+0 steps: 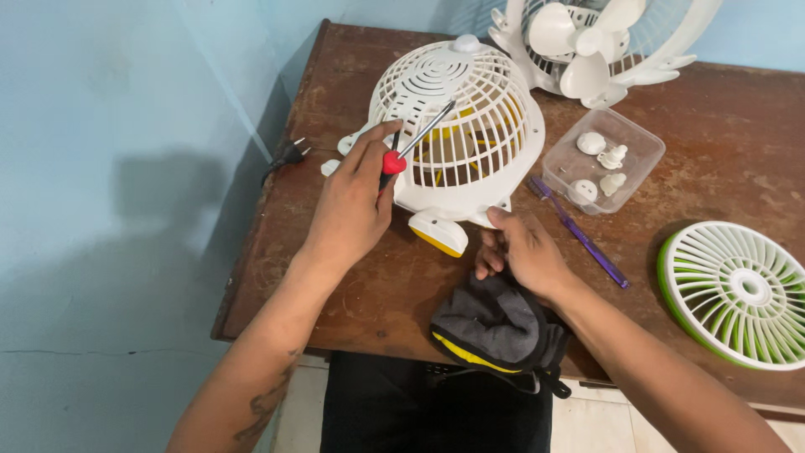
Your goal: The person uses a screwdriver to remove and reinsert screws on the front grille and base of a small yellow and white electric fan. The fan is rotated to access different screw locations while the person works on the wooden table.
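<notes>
The left hand (pixel 352 205) is gripping a red-handled metal screwdriver (pixel 412 143), its fingers wrapped around the handle and its shaft lying against the white plastic domed fan grille (pixel 470 109) sitting on the worn brown wooden desk (pixel 738 109). The right hand (pixel 524 250) is steadying the grille's lower rim, fingers curled, thumb pressing on it.

My left hand (pixel 352 205) grips a screwdriver (pixel 412 144) with a red-and-black handle against the white, yellow-trimmed fan housing (pixel 457 126). Near right lies a white grille (pixel 738 289) rimmed green; a purple toothbrush (pixel 579 232); a grey-and-yellow cloth (pixel 495 327); a brown table (pixel 738 126).
</notes>
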